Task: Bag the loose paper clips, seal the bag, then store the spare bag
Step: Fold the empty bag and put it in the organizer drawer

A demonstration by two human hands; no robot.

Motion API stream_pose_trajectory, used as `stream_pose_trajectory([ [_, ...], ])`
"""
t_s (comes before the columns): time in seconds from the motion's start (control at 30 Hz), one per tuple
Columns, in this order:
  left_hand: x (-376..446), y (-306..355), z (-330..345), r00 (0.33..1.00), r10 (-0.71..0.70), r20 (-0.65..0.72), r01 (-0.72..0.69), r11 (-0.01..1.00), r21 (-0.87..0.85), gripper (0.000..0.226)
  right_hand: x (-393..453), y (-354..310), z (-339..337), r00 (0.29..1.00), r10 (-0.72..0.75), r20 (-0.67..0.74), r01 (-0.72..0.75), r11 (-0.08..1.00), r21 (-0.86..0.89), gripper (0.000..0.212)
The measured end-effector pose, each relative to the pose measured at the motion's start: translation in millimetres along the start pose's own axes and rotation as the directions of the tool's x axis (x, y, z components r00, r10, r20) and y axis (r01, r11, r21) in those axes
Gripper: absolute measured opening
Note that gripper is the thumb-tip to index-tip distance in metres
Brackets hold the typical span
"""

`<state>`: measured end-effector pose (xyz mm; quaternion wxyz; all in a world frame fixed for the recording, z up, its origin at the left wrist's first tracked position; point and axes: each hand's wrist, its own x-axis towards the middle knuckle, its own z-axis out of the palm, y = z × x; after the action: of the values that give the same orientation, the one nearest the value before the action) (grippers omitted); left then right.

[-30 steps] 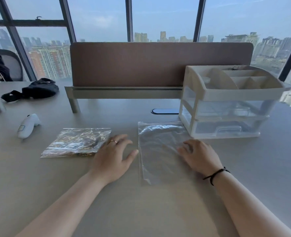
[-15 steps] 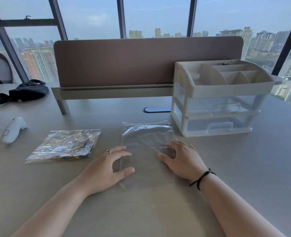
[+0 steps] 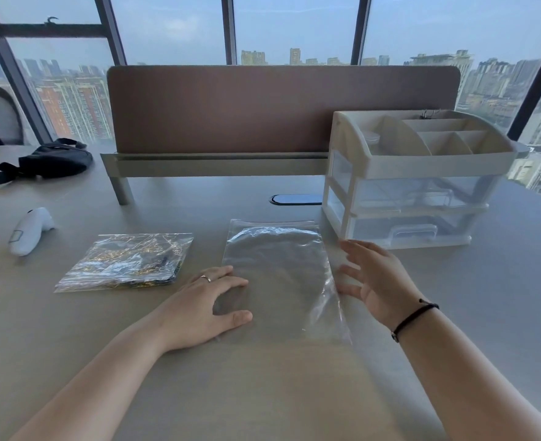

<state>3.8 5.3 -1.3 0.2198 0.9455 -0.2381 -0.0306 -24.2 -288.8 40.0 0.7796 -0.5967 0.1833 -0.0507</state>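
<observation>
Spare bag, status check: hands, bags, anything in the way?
Left hand flat on empty spare bag; right hand open beside it. Filled clip bag lies left. Drawer organizer shut, nothing blocking.

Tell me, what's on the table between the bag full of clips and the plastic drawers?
The empty clear bag lies there, with the left hand resting on it, in the head view.

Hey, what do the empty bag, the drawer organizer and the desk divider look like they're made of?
Empty bag: thin clear plastic film, glossy; the table shows through and its wrinkles catch light. Drawer organizer: rigid plastic, likely, with an opaque matte cream frame and see-through drawers. Desk divider: brown panel with a dull, soft-looking face, possibly fabric or felt, seated in a grey rail that looks like metal.
</observation>
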Motion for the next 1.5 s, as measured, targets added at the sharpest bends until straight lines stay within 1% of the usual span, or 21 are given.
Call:
stream_pose_trajectory([
  [0.07,0,0,0,1.000,-0.006,0.010,0.006,1.000,0.001,0.073,-2,2,0,0.998,0.042,0.039,-0.040,0.999,-0.036,0.037],
  [0.17,0,0,0,1.000,-0.014,0.014,0.014,1.000,-0.008,0.074,-3,11,5,0.998,-0.003,0.066,0.020,0.964,-0.264,0.048],
  [0.23,0,1,0,1.000,-0.017,0.006,0.017,1.000,-0.009,0.074,-4,16,8,0.991,-0.009,0.131,0.060,0.918,-0.391,0.045],
  [0.3,-1,0,0,1.000,-0.017,-0.002,0.017,1.000,-0.008,0.075,-7,18,10,0.972,0.044,0.233,0.077,0.872,-0.484,0.040],
  [0.37,-1,0,1,1.000,-0.010,-0.015,0.009,1.000,-0.013,0.075,-11,18,11,0.953,0.069,0.295,0.110,0.829,-0.549,0.032],
  [0.43,-1,2,0,0.999,0.009,-0.035,-0.011,0.999,-0.039,0.072,-14,16,13,0.952,0.053,0.300,0.114,0.852,-0.511,0.025],
  [0.5,-3,7,-4,0.997,0.050,-0.056,-0.055,0.995,-0.087,0.073,-12,15,13,0.965,0.030,0.260,0.071,0.925,-0.373,0.021],
  [0.57,-6,14,-8,0.991,0.110,-0.073,-0.118,0.987,-0.110,0.078,-9,12,12,0.980,0.054,0.193,-0.016,0.980,-0.197,0.019],
  [0.63,-10,21,-11,0.982,0.165,-0.091,-0.174,0.980,-0.099,0.082,-4,10,9,0.984,0.104,0.146,-0.096,0.994,-0.057,0.017],
  [0.67,-11,24,-11,0.976,0.189,-0.112,-0.199,0.976,-0.088,0.079,-3,10,8,0.983,0.125,0.137,-0.124,0.992,-0.014,0.018],
  [0.7,-10,25,-10,0.965,0.217,-0.147,-0.229,0.971,-0.070,0.071,-1,10,7,0.980,0.143,0.138,-0.147,0.989,0.020,0.019],
  [0.77,-9,26,-7,0.933,0.272,-0.236,-0.289,0.956,-0.040,0.046,1,11,7,0.974,0.170,0.149,-0.182,0.981,0.073,0.021],
  [0.83,-8,27,-6,0.912,0.292,-0.289,-0.329,0.940,-0.088,0.020,2,11,6,0.971,0.183,0.155,-0.201,0.974,0.109,0.022],
  [0.9,-7,27,-6,0.907,0.258,-0.332,-0.322,0.934,-0.154,0.007,4,11,5,0.971,0.184,0.151,-0.202,0.972,0.116,0.021],
  [1.03,-7,26,-10,0.918,0.116,-0.378,-0.243,0.920,-0.307,0.005,5,10,2,0.979,0.163,0.123,-0.176,0.979,0.100,0.020],
  [1.17,-5,22,-12,0.947,0.006,-0.322,-0.194,0.809,-0.555,0.003,5,8,-1,0.987,0.128,0.098,-0.136,0.988,0.080,0.017],
  [1.27,-4,21,-15,0.950,-0.059,-0.307,-0.173,0.720,-0.672,0.010,3,6,-2,0.992,0.085,0.092,-0.087,0.996,0.011,0.013],
  [1.33,-3,21,-17,0.947,-0.090,-0.308,-0.165,0.688,-0.707,0.015,2,3,-5,0.986,0.059,0.153,-0.057,0.998,-0.021,0.014],
  [1.4,-1,19,-20,0.938,-0.144,-0.317,-0.150,0.655,-0.740,0.011,0,-1,-9,0.965,0.045,0.257,-0.031,0.998,-0.057,0.022],
  [1.47,0,17,-22,0.920,-0.202,-0.336,-0.139,0.632,-0.762,0.008,-3,-6,-14,0.919,0.032,0.392,-0.003,0.997,-0.075,0.026],
  [1.5,1,17,-22,0.910,-0.227,-0.346,-0.137,0.622,-0.770,0.009,-5,-8,-17,0.882,0.027,0.470,0.004,0.998,-0.063,0.033],
])
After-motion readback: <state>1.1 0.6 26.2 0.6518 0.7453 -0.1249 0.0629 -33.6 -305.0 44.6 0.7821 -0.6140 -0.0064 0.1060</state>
